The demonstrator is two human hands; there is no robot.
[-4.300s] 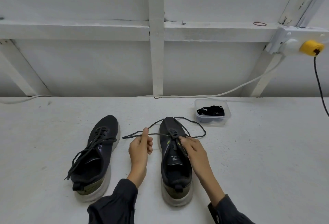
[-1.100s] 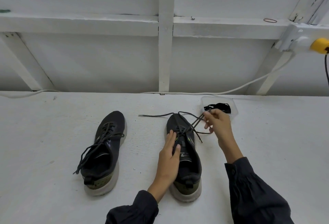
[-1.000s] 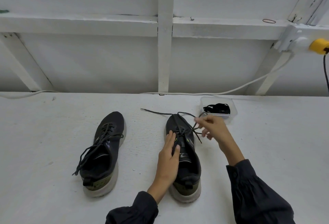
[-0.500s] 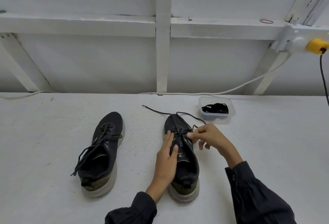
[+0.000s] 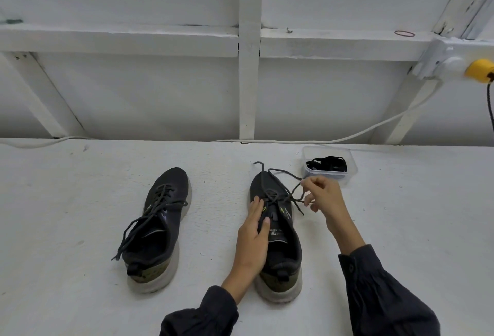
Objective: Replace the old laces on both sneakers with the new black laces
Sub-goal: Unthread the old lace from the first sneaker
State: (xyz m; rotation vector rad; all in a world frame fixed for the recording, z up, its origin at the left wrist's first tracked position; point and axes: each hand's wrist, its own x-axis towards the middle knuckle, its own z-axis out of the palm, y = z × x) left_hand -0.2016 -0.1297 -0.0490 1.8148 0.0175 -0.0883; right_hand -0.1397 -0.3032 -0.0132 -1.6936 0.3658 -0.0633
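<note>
Looking down from the head camera, I have a broad white surface [image 5: 80,202] filling the lower half of the view, with bare room at the far left and the far right of the work. Its back edge meets a white wall [image 5: 133,100] crossed by painted beams. A white cable [image 5: 374,128] runs along that seam and up to a yellow plug [image 5: 479,68] at the right edge of the view.

Two dark sneakers stand side by side, toes toward the wall, with a clear gap between them. The left sneaker [image 5: 171,183] stands alone, and its loosened lace [image 5: 139,226] is threaded through the eyelets and trails off its outer side toward the heel. The right sneaker [image 5: 286,253] is the one being worked. The left hand [image 5: 252,239] lies flat on its instep, fingers straight, pressing down. The right hand [image 5: 324,196] hangs just off the shoe's right edge, fingers curled, pinching the old lace [image 5: 274,198] drawn out sideways from the eyelets. A free end of that lace lies past the toe.

Just behind that hand, near the wall, a clear tub [image 5: 351,175] holds the new black laces [image 5: 327,164] in a bundle. Dark sleeves [image 5: 387,295] cover both forearms at the bottom edge.
</note>
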